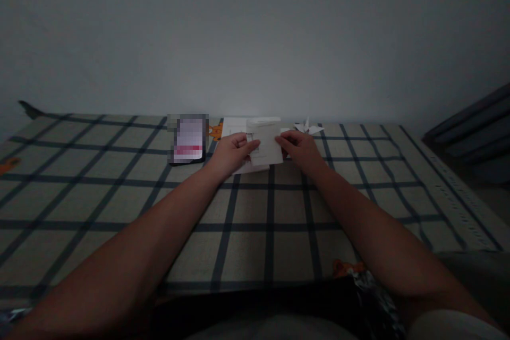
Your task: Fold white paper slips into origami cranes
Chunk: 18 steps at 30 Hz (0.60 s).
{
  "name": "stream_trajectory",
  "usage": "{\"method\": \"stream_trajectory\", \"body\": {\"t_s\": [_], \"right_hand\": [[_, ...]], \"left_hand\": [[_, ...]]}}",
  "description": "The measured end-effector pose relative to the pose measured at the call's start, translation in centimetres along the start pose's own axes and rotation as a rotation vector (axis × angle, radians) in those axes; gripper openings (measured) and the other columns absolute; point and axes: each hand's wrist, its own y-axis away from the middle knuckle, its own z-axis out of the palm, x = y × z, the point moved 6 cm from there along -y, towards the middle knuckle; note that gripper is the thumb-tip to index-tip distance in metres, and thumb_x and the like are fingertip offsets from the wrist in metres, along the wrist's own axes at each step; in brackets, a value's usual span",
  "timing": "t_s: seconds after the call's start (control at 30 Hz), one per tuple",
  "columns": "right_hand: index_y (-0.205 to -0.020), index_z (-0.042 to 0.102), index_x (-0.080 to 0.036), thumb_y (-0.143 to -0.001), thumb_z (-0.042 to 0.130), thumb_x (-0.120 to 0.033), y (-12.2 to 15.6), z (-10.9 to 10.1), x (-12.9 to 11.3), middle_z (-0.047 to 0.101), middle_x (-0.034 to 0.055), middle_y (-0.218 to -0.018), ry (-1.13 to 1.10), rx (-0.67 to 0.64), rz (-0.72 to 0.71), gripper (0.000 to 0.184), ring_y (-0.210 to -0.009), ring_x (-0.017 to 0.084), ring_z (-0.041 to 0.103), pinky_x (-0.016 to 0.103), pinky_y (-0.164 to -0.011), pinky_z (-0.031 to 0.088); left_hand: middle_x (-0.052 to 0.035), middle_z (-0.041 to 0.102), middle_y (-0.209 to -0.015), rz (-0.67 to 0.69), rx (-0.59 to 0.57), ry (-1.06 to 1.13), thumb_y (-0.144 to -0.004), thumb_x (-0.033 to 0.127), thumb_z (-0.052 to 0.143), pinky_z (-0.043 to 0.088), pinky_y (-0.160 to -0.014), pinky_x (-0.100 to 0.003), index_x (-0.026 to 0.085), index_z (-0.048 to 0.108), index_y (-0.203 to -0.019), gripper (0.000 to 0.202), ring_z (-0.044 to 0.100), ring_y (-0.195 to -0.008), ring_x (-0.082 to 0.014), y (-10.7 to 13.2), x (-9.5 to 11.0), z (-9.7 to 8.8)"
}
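Observation:
A folded sheet of white paper (266, 143) is held up between both hands over the table. My left hand (235, 153) pinches its left side, thumb in front and the other fingers partly behind. On the right edge, my right hand (298, 144) grips it between thumb and fingertips. Faint print shows on the paper's face. Behind and below it lie more white papers (233, 125), partly covered by the left hand and the held sheet. Just beyond the right hand sits a folded paper crane (308, 127).
A phone (189, 139) with a lit, blurred screen lies left of the papers. The checked cloth (247, 255) with orange bear prints covers the table up to a plain wall (255, 37). Dark folded fabric (474, 133) stands at the right.

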Motion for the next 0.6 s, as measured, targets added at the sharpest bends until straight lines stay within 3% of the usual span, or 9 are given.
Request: {"method": "stream_trajectory", "body": {"t_s": [0.23,0.37,0.6], "right_hand": [[-0.085,0.071,-0.018,-0.085,0.067,-0.049,-0.15,-0.04,0.41,0.067,0.001,-0.07,0.008,0.002,-0.004,0.031,-0.056,0.011,0.059,0.025,-0.054,0.05],[-0.083,0.071,-0.018,-0.085,0.067,-0.047,-0.18,-0.21,0.45,0.067,0.0002,-0.069,0.006,0.012,-0.024,0.029,-0.056,0.011,0.059,0.024,-0.054,0.049],[-0.082,0.07,-0.018,-0.085,0.068,-0.045,-0.22,-0.31,0.3,0.063,-0.0016,-0.063,-0.02,0.004,-0.026,0.027,-0.053,0.011,0.058,0.024,-0.053,0.049]], "left_hand": [[-0.0069,0.075,-0.08,-0.046,-0.016,0.014,-0.073,0.05,0.081,0.051,-0.058,-0.028,0.016,0.074,-0.087,0.037,0.067,-0.065,-0.0167,-0.14,-0.27,-0.03],[-0.0061,0.075,-0.081,-0.077,-0.017,-0.036,-0.074,0.048,0.08,0.046,-0.051,-0.024,0.016,0.074,-0.093,0.037,0.062,-0.059,-0.0132,0.1,0.12,0.03],[-0.0067,0.074,-0.075,-0.026,-0.041,-0.148,-0.073,0.048,0.081,0.046,-0.052,-0.026,0.018,0.076,-0.093,0.037,0.064,-0.06,-0.017,0.29,0.17,0.04]]}}
